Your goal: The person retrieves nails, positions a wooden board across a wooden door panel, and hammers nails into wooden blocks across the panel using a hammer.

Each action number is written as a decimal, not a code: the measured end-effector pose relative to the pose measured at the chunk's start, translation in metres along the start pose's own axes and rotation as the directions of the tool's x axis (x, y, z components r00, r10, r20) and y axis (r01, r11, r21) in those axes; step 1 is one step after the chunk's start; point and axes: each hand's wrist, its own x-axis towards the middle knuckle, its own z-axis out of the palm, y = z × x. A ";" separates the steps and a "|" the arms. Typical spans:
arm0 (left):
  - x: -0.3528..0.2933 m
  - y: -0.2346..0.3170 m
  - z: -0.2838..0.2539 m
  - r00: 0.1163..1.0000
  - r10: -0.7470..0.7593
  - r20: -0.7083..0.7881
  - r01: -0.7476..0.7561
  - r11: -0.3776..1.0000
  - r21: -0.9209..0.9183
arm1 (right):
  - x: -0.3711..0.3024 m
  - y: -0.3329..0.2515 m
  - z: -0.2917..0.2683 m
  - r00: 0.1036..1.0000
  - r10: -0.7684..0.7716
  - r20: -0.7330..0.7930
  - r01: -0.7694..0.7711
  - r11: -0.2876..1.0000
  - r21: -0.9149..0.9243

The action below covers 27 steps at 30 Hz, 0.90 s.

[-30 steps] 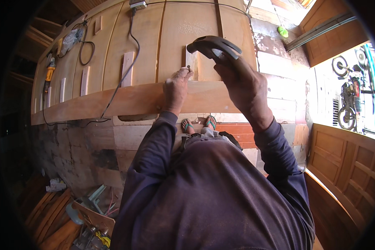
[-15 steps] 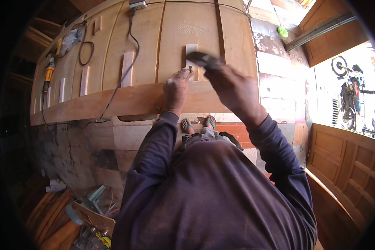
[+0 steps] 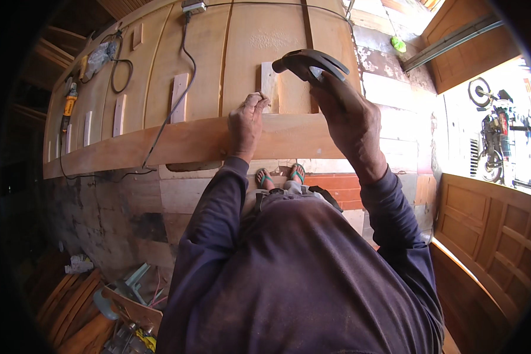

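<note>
My right hand [image 3: 354, 127] grips a claw hammer [image 3: 305, 62] by its handle. The dark hammer head is raised to the right of a small pale wood strip [image 3: 269, 76], apart from it. That strip lies on a large panelled wooden door [image 3: 259, 23], close to its near edge rail [image 3: 289, 135]. At the strip's near end my left hand [image 3: 246, 124] is closed in a pinch, fingertips low against the wood. A nail is held there, mostly hidden by the fingers.
More wood strips [image 3: 179, 97] lie along the door. A black cable [image 3: 193, 59] runs across it from a socket block [image 3: 194, 7]. A yellow power tool [image 3: 70, 101] rests at the left end. Panelled doors [image 3: 484, 218] stand right; wood pieces [image 3: 79, 301] lie lower left.
The hammer has lifted away from the strip, up and to the right, with my right hand. My left fingers have shifted slightly and now cover the nail that showed before.
</note>
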 end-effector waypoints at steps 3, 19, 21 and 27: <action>0.000 0.002 -0.001 1.000 -0.007 0.018 0.007 1.000 0.000 | 0.000 -0.002 0.000 1.000 0.012 0.027 -0.012 1.000 -0.014; -0.001 -0.001 -0.001 0.995 0.091 0.041 -0.095 0.989 0.114 | -0.003 0.000 0.020 0.977 -0.097 0.190 0.115 0.990 -0.086; -0.001 -0.001 -0.003 0.994 0.099 0.049 -0.104 0.987 0.120 | 0.001 0.001 0.021 0.961 -0.142 0.240 0.165 0.983 -0.080; -0.001 0.004 -0.005 0.995 0.089 0.053 -0.094 0.988 0.119 | 0.018 -0.021 0.012 0.977 -0.175 -0.124 0.188 0.977 0.102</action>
